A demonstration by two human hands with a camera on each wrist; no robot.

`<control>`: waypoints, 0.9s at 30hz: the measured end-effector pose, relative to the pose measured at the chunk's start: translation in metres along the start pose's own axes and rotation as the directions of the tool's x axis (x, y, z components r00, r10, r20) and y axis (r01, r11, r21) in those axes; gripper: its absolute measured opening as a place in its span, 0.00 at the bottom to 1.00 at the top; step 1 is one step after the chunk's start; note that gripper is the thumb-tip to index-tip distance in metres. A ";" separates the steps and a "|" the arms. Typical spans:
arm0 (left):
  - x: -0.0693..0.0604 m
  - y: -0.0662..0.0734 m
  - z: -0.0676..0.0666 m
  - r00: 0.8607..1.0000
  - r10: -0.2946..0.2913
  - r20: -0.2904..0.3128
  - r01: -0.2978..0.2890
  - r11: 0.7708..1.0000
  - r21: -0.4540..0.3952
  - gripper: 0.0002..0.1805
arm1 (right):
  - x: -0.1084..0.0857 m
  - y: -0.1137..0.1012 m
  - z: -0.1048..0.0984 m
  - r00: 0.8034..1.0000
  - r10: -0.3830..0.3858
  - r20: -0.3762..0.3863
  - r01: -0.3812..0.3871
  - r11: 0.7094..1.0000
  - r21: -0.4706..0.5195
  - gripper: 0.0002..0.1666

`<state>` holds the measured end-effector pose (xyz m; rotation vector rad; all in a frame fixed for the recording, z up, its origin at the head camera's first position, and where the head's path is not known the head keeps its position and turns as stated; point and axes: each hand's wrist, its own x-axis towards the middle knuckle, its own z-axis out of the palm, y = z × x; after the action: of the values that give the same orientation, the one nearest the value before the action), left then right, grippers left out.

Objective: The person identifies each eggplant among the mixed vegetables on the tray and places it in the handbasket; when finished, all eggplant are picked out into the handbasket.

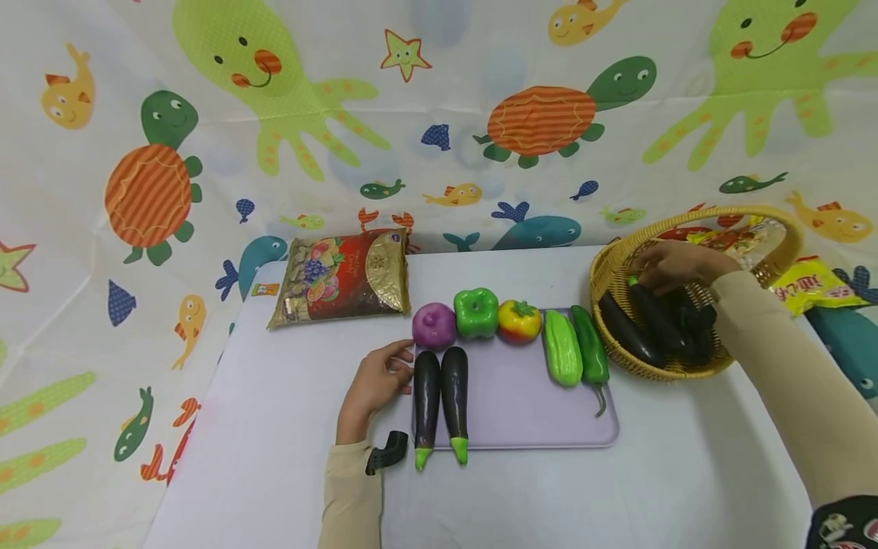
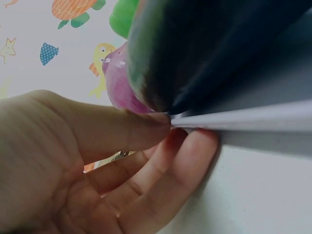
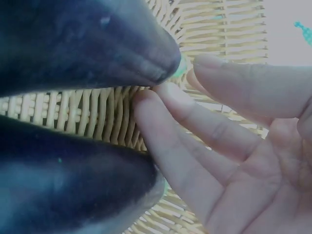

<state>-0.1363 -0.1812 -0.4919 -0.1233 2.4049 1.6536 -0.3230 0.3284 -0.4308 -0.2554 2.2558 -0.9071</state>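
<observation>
My left hand (image 1: 376, 385) pinches the left rim of a lilac tray (image 1: 521, 404), thumb above and fingers beneath, as the left wrist view shows. Beside it on the tray lie two eggplants (image 1: 427, 396), stems toward me. A purple onion (image 1: 434, 326), green bell pepper (image 1: 476, 313) and red-yellow tomato-like vegetable (image 1: 519, 322) line the far edge. Inside the wicker basket (image 1: 658, 374), my right hand (image 1: 675, 267) reaches among several eggplants (image 1: 627, 332). Its extended fingers touch the end of one eggplant (image 3: 122, 44); the thumb stands apart, near the green stem.
A light green cucumber-like vegetable (image 1: 562, 348) and a long green chili (image 1: 590, 347) lie at the tray's right. Behind the tray lies a red-gold packet (image 1: 346, 276). A yellow packet (image 1: 816, 286) sits right of the basket, whose handle (image 1: 727, 211) arches over its far side.
</observation>
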 end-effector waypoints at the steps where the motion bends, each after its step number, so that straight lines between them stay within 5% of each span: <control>1: 0.000 0.001 0.000 1.000 0.001 0.001 -0.001 1.000 -0.001 0.31 | -0.002 0.000 0.000 1.000 0.000 -0.002 0.000 1.000 0.010 0.23; 6: 0.000 0.003 0.001 1.000 0.008 0.004 -0.008 1.000 -0.004 0.31 | -0.017 -0.006 0.001 0.999 -0.019 -0.034 0.020 0.999 0.029 0.25; 10: 0.000 0.001 0.001 1.000 0.007 0.002 -0.007 1.000 0.010 0.32 | -0.043 -0.023 0.012 0.991 -0.076 -0.110 0.062 0.990 -0.128 0.25; 16: -0.001 -0.003 -0.002 1.000 0.007 -0.018 -0.006 0.999 0.033 0.32 | -0.091 -0.066 0.060 0.935 -0.251 -0.250 0.089 0.848 -0.523 0.26; 20: -0.002 -0.003 -0.003 1.000 0.010 -0.018 -0.009 1.000 0.023 0.31 | -0.115 -0.090 0.119 0.841 -0.403 -0.362 0.114 0.785 -0.609 0.27; 24: -0.001 -0.003 -0.001 1.000 0.008 -0.008 -0.008 1.000 0.000 0.31 | -0.125 -0.105 0.190 0.684 -0.559 -0.468 0.151 0.736 -0.659 0.29; 26: 0.000 -0.002 -0.001 1.000 0.014 -0.006 -0.014 1.000 -0.005 0.32 | -0.122 -0.111 0.226 0.638 -0.608 -0.472 0.190 0.718 -0.669 0.29; 27: 0.000 -0.001 0.000 1.000 0.016 -0.007 -0.016 1.000 -0.005 0.32 | -0.120 -0.114 0.243 0.633 -0.624 -0.458 0.214 0.710 -0.671 0.29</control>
<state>-0.1361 -0.1818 -0.4930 -0.1105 2.4130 1.6691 -0.0807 0.1629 -0.4187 -0.9354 3.2161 -0.5591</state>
